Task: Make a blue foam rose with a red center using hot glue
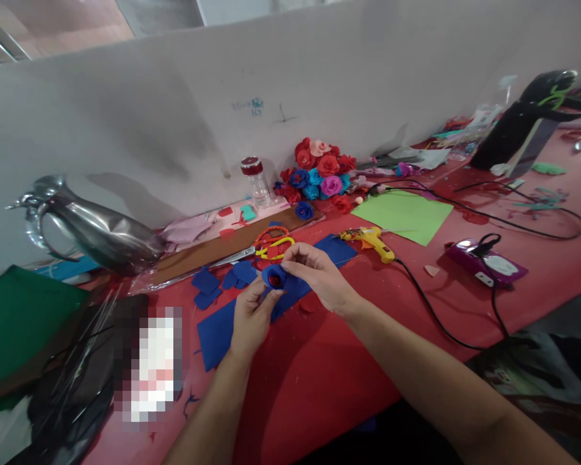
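Observation:
Both my hands meet over the red table (319, 381), working a small blue foam rose (274, 278) with a red centre. My left hand (250, 320) grips the rose from below, fingers closed around its base. My right hand (317, 274) pinches the rose's outer petal from the right side. Under the hands lies a blue foam sheet (217, 332), with cut blue petal pieces (208, 284) scattered just beyond it.
A yellow glue gun (370, 240) with a black cord lies to the right, scissors (274, 244) just behind the hands. A pile of finished foam roses (322, 173), a small jar (256, 177), a green sheet (404, 215), a silver jug (91, 226) and a purple device (487, 261) stand around.

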`<state>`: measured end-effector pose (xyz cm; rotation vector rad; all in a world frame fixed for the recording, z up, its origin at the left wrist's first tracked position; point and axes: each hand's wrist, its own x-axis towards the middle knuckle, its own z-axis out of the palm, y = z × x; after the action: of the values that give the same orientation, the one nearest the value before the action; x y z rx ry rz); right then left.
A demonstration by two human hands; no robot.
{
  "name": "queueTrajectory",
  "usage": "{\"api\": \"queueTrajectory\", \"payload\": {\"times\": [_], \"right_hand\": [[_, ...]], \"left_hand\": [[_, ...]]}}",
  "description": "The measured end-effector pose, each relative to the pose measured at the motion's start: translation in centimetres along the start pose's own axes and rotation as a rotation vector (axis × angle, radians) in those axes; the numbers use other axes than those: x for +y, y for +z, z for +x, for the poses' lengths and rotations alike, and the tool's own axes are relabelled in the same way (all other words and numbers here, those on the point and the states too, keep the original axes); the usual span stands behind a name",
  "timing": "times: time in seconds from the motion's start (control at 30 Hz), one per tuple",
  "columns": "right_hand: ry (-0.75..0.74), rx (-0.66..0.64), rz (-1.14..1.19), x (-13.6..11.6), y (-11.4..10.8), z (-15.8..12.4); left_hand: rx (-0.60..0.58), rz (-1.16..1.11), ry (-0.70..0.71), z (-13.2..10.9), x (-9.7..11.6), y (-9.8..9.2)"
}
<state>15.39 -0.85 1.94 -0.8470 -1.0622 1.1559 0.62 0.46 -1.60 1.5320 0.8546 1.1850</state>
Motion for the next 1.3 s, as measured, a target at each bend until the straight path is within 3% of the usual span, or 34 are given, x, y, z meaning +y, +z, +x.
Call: {"api": "queueTrajectory", "payload": {"times": [0.13, 0.33, 0.53, 0.73, 0.93, 1.13, 1.3], "right_hand": [[0.010, 0.066, 0.060, -0.1, 0.0, 0.0], [0.015, -0.023, 0.024, 0.1, -0.1, -0.1], [-0.073, 0.096, -0.010, 0.3, -0.3, 0.0], [-0.148, 0.004, -0.158, -0.1, 0.2, -0.6], [-0.152, -0.008, -0.229, 0.1, 0.3, -0.7], [-0.263, -0.045, -0.373, 0.3, 0.5, -1.2], [-0.486, -0.008, -0.518, 0.7, 0.7, -1.6]], "left_hand": [[0.011, -0.031, -0.031, 0.0, -0.3, 0.0], [0.029, -0.038, -0.067, 0.1, -0.5, -0.1], [0.095, -0.008, -0.046, 0.2, -0.3, 0.1], [0.205, 0.106, 0.055, 0.4, -0.3, -0.1], [0.206, 0.247, 0.160, 0.4, -0.3, -0.2], [0.217, 0.250, 0.099, 0.3, 0.0, -0.1], [0.228, 0.251, 0.080, 0.3, -0.6, -0.3]]}}
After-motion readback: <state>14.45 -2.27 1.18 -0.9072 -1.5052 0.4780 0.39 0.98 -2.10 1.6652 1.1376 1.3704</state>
